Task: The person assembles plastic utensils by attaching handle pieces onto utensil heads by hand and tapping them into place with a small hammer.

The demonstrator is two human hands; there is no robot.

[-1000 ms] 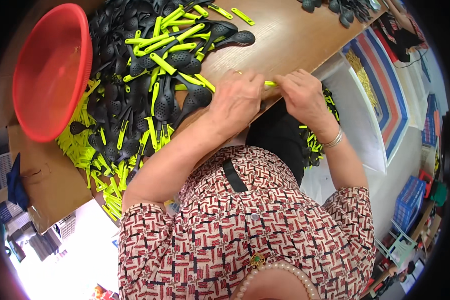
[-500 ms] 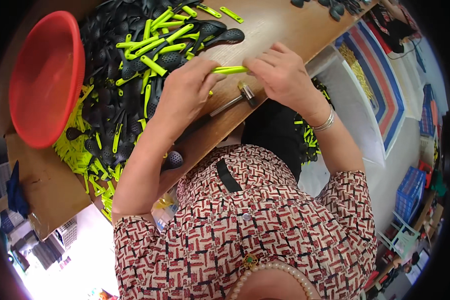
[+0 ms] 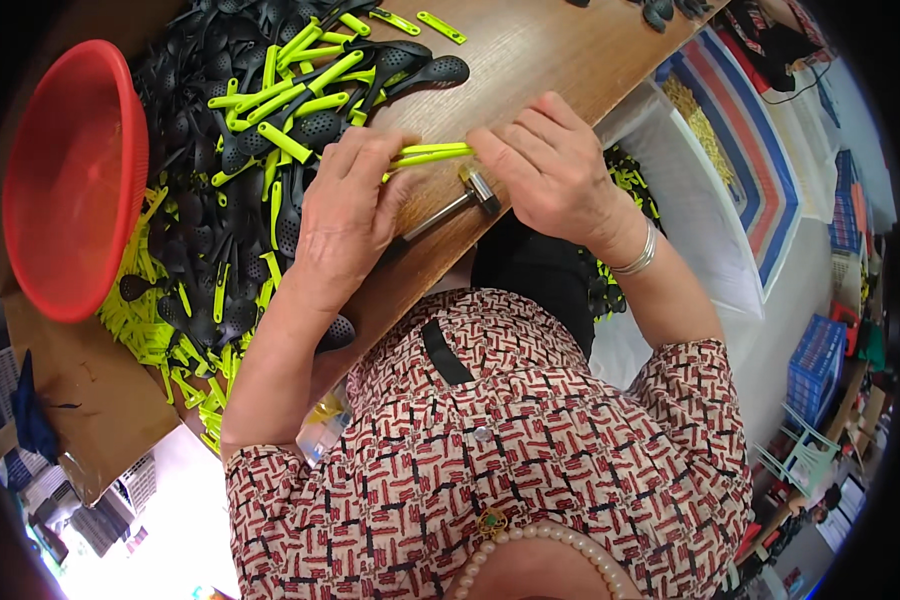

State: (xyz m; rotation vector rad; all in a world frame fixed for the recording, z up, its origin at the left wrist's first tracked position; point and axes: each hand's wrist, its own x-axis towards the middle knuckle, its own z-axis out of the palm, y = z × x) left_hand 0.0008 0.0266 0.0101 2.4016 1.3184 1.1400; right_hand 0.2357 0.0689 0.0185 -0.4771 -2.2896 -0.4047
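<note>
Our left hand [image 3: 345, 215] and right hand [image 3: 550, 165] pinch one yellow-green handle [image 3: 430, 152] over the tabletop [image 3: 550, 50], the heap of black spoons [image 3: 240, 190] apparently mostly unworked.

Blue crates [image 3: 820, 365] stacked far right; flattened brown cardboard [image 3: 80, 400] (lower left).

Even, bright light falls on my wooden table [image 3: 560, 60] — shadows under my hands stay short and soft. Near left, the floor burns out to white glare. Focus is sharp in the middle; toward the black round rim, straight edges bend and details smear.
</note>
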